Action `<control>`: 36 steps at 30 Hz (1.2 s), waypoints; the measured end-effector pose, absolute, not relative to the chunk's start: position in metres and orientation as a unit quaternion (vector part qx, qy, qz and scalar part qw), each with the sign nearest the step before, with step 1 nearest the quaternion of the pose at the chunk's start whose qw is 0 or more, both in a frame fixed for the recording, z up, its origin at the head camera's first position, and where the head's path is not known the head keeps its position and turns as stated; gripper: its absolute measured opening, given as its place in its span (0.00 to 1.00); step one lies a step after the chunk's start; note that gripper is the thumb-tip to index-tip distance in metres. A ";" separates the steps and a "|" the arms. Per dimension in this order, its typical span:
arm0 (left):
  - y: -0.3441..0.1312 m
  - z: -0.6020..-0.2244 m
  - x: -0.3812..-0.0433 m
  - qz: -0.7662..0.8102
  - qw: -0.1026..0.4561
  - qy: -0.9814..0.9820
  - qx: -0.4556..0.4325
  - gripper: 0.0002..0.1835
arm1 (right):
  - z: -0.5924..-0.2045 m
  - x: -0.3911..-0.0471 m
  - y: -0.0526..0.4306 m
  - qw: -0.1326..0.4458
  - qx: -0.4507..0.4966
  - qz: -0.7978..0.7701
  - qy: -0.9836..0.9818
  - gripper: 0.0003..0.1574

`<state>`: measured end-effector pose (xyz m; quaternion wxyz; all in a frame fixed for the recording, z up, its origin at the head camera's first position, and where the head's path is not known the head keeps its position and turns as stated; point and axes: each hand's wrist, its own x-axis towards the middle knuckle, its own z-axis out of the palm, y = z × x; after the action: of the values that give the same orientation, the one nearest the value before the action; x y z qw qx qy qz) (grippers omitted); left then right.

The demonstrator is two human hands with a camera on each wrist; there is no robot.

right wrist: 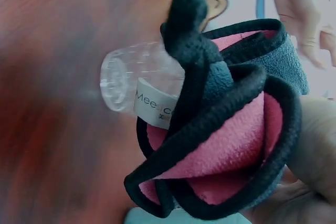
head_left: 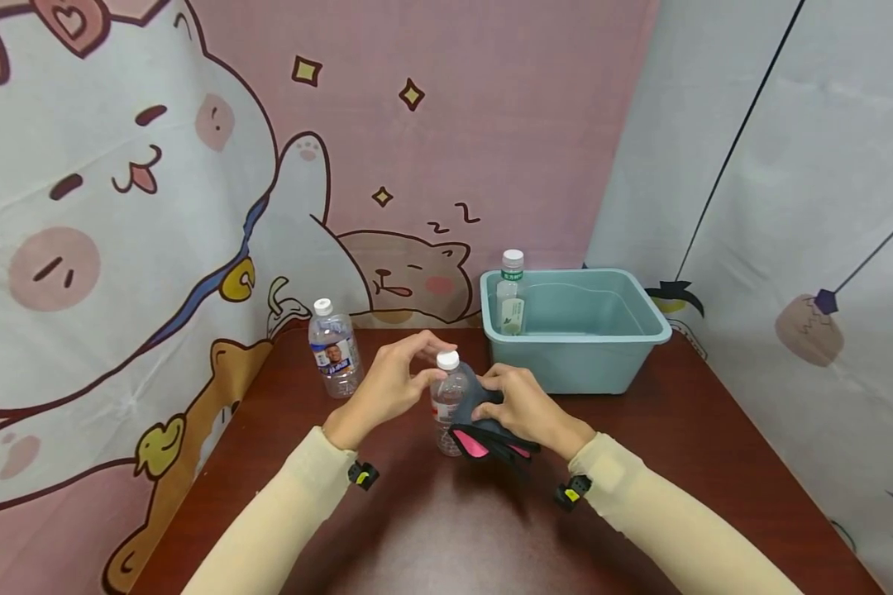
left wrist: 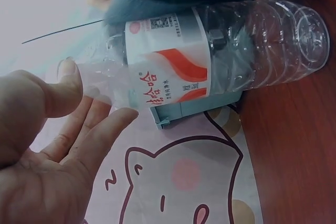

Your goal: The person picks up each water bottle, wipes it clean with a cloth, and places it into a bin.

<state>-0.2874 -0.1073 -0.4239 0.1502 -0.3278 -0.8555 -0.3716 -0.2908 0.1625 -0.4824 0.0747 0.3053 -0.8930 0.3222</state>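
A clear plastic bottle with a white cap stands upright on the table. A white and red label is wrapped round it. My left hand holds this bottle at its neck, thumb and fingers on either side just under the cap. My right hand grips a bunched dark grey cloth with black edging and a pink underside. The cloth lies against the right side of the bottle and covers part of it. A white tag hangs from the cloth.
A second clear bottle with a white cap and a blue label stands at the back left. At the back right sits a light blue plastic bin, holding a green-labelled bottle upright. Printed curtains hang behind the brown table.
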 end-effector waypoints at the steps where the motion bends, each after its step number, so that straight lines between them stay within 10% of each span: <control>1: -0.107 -0.424 -0.287 -0.370 0.151 -0.856 -0.328 0.20 | -0.486 -0.291 0.162 0.072 0.307 0.320 -0.893 0.37; 20: -0.104 -0.422 -0.287 -0.366 0.158 -0.855 -0.330 0.17 | -0.541 -0.300 0.155 0.056 0.377 0.227 -0.896 0.19; 36: -0.106 -0.424 -0.287 -0.370 0.147 -0.855 -0.332 0.18 | -0.535 -0.300 0.166 0.027 0.312 0.322 -0.893 0.29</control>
<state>-0.2874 -0.1057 -0.4239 0.1475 -0.3321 -0.8550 -0.3701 -0.2997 0.1664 -0.5348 0.0274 0.3118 -0.8934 0.3222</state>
